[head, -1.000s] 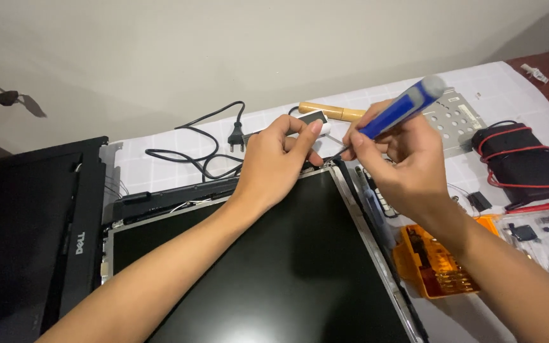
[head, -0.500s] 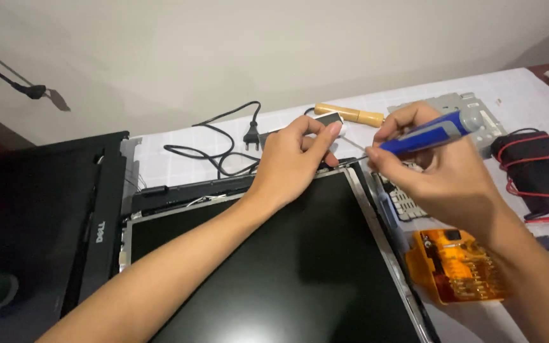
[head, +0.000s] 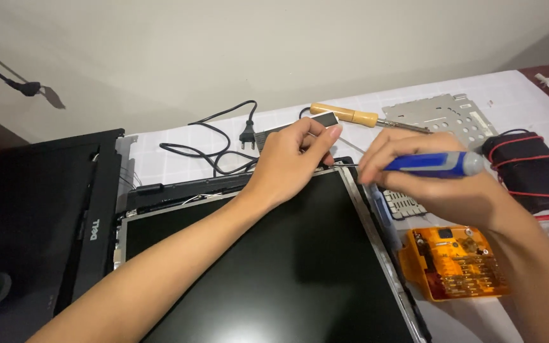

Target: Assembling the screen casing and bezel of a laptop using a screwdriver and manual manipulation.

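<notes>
Holding the blue-handled screwdriver [head: 436,163] in my right hand [head: 443,184], I have my fingers wrapped around its grip and its thin shaft pointed across toward my left hand [head: 290,159], at the top right corner of the bare screen panel [head: 274,254]. My left hand is pinching a small light-coloured part [head: 330,121] between thumb and fingertips just above that corner; what exactly it is I cannot tell.

I judge the panel to be light, thin and stiff but fragile: the dark glass would crack under a point load, so I would take it only by the metal frame [head: 366,213] along its edges, never pressing on the face. The screwdriver is light and its ribbed grip should not slip.

Beyond my left hand lie a wooden-handled screwdriver [head: 351,115] and a black power cable [head: 214,149]. Past my right hand sit a perforated metal plate [head: 446,114] and a black pouch [head: 532,168]; under my right wrist is an orange bit case [head: 455,263] on the table [head: 516,95].
</notes>
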